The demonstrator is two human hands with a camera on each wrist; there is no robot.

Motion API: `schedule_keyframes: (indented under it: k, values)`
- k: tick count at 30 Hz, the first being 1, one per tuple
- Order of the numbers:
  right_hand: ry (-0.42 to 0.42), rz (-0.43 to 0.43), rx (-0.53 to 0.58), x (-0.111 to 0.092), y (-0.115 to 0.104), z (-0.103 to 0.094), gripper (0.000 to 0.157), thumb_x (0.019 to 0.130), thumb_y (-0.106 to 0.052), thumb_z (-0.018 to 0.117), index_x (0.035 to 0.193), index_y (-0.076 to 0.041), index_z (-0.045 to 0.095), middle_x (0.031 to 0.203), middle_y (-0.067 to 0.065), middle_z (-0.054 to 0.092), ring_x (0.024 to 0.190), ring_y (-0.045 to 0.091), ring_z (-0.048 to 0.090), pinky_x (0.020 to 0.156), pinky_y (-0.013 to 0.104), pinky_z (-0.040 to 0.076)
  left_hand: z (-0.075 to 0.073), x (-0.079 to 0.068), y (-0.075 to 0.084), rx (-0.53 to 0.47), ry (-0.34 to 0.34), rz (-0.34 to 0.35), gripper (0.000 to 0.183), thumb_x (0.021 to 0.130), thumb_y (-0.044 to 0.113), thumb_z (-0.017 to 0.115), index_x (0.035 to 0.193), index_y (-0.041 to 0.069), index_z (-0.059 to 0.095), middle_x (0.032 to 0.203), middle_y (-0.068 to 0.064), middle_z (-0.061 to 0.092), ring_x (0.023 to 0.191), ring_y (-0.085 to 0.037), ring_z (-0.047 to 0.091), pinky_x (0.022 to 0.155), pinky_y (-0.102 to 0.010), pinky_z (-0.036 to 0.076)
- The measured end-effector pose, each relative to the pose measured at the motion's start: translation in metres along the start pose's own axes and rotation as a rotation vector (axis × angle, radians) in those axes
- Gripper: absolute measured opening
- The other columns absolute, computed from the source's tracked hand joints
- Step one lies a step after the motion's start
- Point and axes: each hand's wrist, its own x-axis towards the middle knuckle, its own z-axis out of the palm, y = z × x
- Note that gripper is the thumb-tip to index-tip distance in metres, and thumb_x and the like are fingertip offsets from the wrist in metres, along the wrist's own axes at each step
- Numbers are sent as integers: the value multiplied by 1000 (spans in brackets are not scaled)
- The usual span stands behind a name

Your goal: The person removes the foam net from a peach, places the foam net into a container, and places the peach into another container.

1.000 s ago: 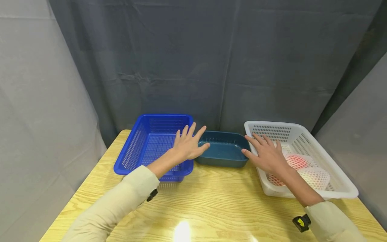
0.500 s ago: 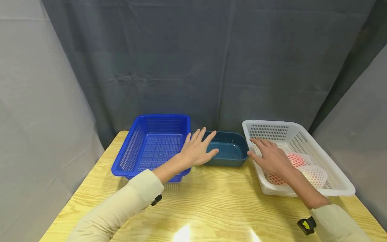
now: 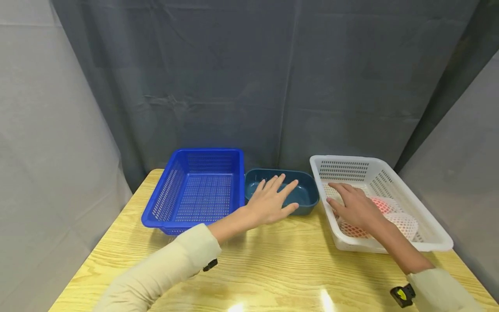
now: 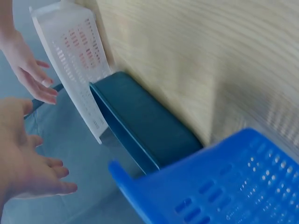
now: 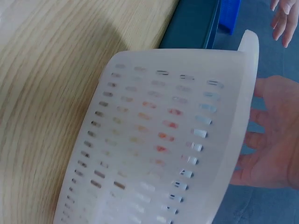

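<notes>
My left hand (image 3: 269, 203), fingers spread and holding nothing, hovers over the near side of the dark teal bin (image 3: 308, 195). In the left wrist view that hand (image 4: 28, 163) is apart from the bin's rim. My right hand (image 3: 356, 208) hangs above the left part of the white basket (image 3: 432, 229), its fingers loosely extended and empty. Inside that basket lie several round things in foam net sleeves; one shows red (image 3: 383, 206) and another is whitish (image 3: 403, 223). My right hand and forearm partly hide them.
A blue perforated basket (image 3: 206, 195) stands left of the teal bin. All three containers sit in a row on a wooden table (image 3: 280, 268). Behind them hangs a dark grey curtain (image 3: 218, 78), with a light cloth (image 3: 50, 130) at the left.
My left hand has moved right, from the blue basket's right edge to over the teal bin. The right hand has shifted slightly right and lower, further over the white basket.
</notes>
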Motion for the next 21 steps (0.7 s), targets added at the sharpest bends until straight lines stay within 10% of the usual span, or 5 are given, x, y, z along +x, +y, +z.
schedule_keyframes:
  k: [21]
  values:
    - [-56,7,-5,-17,22,0,57,100,-35,60,141,3,49,137,37,45,115,55,52,86,67,45,29,13,40,127,88,289,54,108,44,37,156,18,36,157,-7,37,142,-18,37,114,-31,30]
